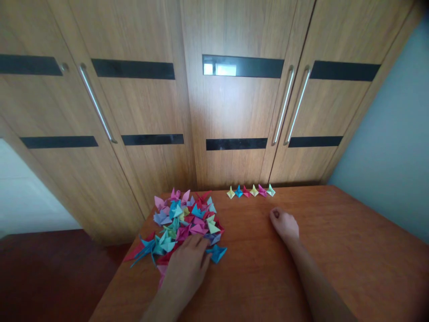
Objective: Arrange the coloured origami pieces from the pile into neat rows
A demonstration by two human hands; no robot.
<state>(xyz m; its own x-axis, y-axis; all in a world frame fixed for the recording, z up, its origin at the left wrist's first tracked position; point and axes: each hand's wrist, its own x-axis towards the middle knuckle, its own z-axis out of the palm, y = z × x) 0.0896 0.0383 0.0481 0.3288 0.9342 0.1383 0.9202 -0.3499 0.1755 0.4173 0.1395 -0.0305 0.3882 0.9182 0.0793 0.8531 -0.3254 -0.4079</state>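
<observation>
at lower centre, left hand point(189, 259) on folded-paper pile point(198, 228), hold unclear; lower right, right hand point(284, 226) curled closed. we judge: picking; next needs light pinch.

The only view looks from the person's head, above the near side of the table point(328, 273), facing forward and down. It is near enough that the table runs out of the bottom of the frame, yet wide enough to take in its far edge, the wardrobe point(234, 107) behind it, the floor point(50, 273) to its left and the wall point(385, 147) to its right. The left hand point(188, 263) and right hand point(286, 226) reach in over the table from the camera's own side.
</observation>
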